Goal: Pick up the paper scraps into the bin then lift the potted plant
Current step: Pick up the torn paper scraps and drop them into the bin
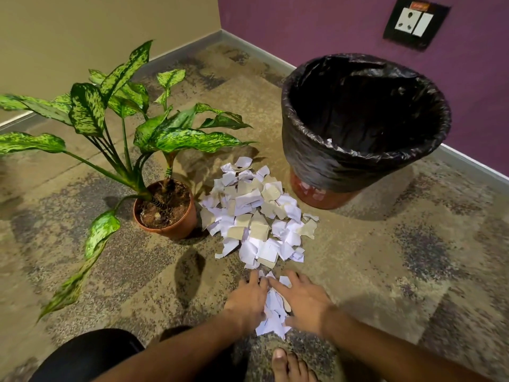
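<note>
hands: our left hand (246,299) and right hand (304,300) flat, cupping near paper scraps (272,312), gripping nothing | risk: loose scoop spills scraps short of bin (366,150) beyond

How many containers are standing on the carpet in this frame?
2. The bin, lined with a black bag, stands at right near the purple wall; the plant pot stands left of the paper scraps. None seems hidden.

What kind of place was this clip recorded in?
Probably a carpeted corner of an office or home room: patterned carpet, a purple wall with a switch-and-socket plate, a bag-lined waste bin and a potted plant.
</note>
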Demonstrator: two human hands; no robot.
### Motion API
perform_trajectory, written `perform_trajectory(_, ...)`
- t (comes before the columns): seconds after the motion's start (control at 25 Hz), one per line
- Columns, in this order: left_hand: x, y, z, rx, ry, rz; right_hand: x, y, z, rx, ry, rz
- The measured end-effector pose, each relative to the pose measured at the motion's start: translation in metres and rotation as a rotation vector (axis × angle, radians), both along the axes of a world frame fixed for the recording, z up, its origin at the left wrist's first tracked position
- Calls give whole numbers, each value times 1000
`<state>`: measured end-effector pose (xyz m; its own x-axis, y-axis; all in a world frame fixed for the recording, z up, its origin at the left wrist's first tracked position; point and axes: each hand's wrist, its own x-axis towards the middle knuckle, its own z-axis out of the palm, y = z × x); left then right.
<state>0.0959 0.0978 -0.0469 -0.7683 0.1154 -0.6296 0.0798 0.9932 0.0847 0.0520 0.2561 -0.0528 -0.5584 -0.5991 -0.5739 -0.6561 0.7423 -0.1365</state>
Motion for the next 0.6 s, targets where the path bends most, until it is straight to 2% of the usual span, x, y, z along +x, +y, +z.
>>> perform_trajectory(0.2, -11, -15, 8, 170, -31, 87, -9, -9, 2, -24, 20, 26)
perform_trajectory(0.44, -27, -29, 17, 163, 42, 152, -33, -5, 11, -170, -35, -65)
perform_trajectory(0.6, -32, -36, 19, 169, 14, 106, -51, -2, 23, -158, -143, -14)
